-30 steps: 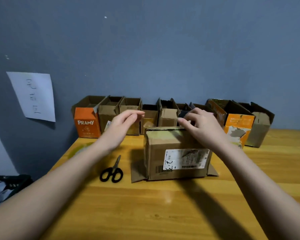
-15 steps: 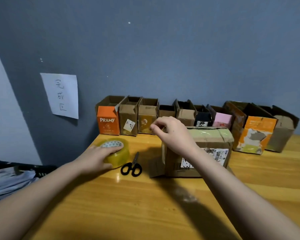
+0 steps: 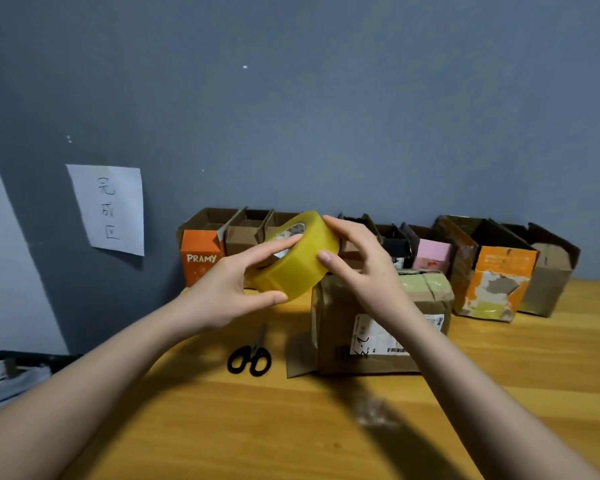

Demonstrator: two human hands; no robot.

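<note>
Left hand [image 3: 222,292], right hand [image 3: 359,268] around tilted tape roll [image 3: 300,271]

White "PRAMY" stood on the orange box [image 3: 200,258]. The sheet [image 3: 110,207] on the wall carried handwritten 完成区. The label [image 3: 371,337] on the carton [image 3: 333,317] bore a barcode and scrawled marks, its print too small to read. The core label of the tape [image 3: 298,268] was blurred.

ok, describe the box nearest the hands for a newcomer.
On the wooden table, before the row of open boxes at the grey wall, one brown cardboard box stands alone, right of the scissors, below the right hand gripping the tape roll. Unlike the row, its top is closed and its front bears a white shipping label.
</note>
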